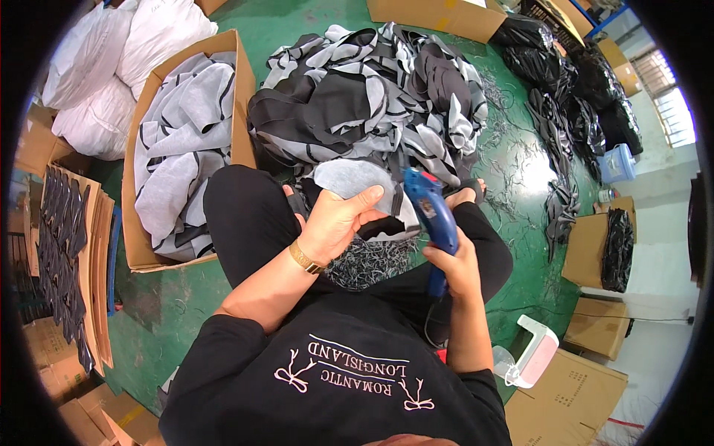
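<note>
Between its thumb and fingers, my left hand [333, 221] pinches a grey-and-black fabric piece [346, 178] above my crossed legs. My right hand [460, 264] is wrapped round the handle of blue electric scissors [436, 212], whose head points away from me. The head is beside the right edge of the fabric piece; whether the blade touches it I cannot tell. A heap of grey and black fabric pieces [320, 108] lies just beyond my feet. Below the held piece, thin trimmed strips [372, 265] are piled on the floor between my legs.
At my left stands an open cardboard box [245, 111] full of similar pieces [178, 167]. White sacks [97, 115] lie behind it. Loose strips [506, 201] litter the green floor on the right, near black plastic bags [595, 82]. A pink-and-white device [537, 355] stands by my right elbow.
</note>
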A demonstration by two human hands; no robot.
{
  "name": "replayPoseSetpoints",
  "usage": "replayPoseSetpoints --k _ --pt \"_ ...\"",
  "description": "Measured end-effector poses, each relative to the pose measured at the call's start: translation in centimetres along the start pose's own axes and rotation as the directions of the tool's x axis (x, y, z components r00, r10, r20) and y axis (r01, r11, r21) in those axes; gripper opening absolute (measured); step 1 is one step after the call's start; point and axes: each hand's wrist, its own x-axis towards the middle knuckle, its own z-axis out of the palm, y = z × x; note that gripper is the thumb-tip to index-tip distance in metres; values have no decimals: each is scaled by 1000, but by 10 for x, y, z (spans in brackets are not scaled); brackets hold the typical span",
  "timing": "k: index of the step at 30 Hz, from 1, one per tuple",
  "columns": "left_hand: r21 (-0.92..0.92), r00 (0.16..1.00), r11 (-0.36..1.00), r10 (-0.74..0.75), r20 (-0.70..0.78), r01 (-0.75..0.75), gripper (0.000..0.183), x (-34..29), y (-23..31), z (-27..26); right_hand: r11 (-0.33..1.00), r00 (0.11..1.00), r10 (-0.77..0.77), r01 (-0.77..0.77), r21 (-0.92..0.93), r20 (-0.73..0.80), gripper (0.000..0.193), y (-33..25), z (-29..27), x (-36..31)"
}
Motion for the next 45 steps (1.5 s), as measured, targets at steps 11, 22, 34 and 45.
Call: replayPoseSetpoints --k 11,22,34,45 --pt "101 977 983 166 -136 -153 25 8 -5 7 990 978 110 -125 72 179 33 1 -10 -31" --pt "223 971 954 224 -82 -201 24 8 -4 2 963 980 118 -153 221 160 33 -1 -5 -24" --pt "476 966 846 254 39 -242 27 1 19 4 972 971 127 -163 171 205 34 -19 -16 -28" --pt "722 990 678 88 107 -139 21 -7 39 8 953 938 223 -267 143 264 35 -30 -26 -29"
